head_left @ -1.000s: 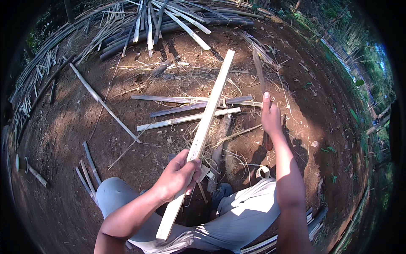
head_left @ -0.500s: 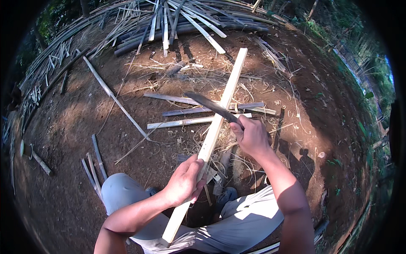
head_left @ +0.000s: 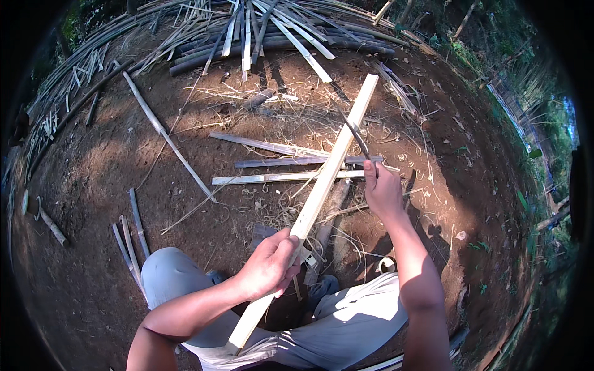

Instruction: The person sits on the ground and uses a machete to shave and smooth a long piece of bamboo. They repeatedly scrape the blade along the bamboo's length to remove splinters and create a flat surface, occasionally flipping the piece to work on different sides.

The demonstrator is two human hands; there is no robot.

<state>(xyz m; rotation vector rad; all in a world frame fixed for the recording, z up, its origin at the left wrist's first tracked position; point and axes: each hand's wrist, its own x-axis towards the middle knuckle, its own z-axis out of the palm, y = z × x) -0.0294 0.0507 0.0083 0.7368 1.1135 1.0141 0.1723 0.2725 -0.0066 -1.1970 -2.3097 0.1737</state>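
A long pale bamboo strip (head_left: 331, 167) runs diagonally from my lap up toward the far right. My left hand (head_left: 269, 264) grips it near its lower end. My right hand (head_left: 382, 190) is closed on the handle of a dark knife (head_left: 356, 136), whose blade lies against the strip's right edge near its upper half. My knees in grey trousers (head_left: 179, 278) sit below the strip.
Several split bamboo slats (head_left: 278, 162) lie crosswise on the brown dirt just beyond my hands. A long thin pole (head_left: 167, 136) lies at the left. A big heap of bamboo poles (head_left: 247, 31) fills the far edge. Shavings litter the ground around a short log (head_left: 331, 210).
My right hand picked up the knife from the ground and has brought its blade up against the bamboo strip. My left hand kept its hold on the strip.
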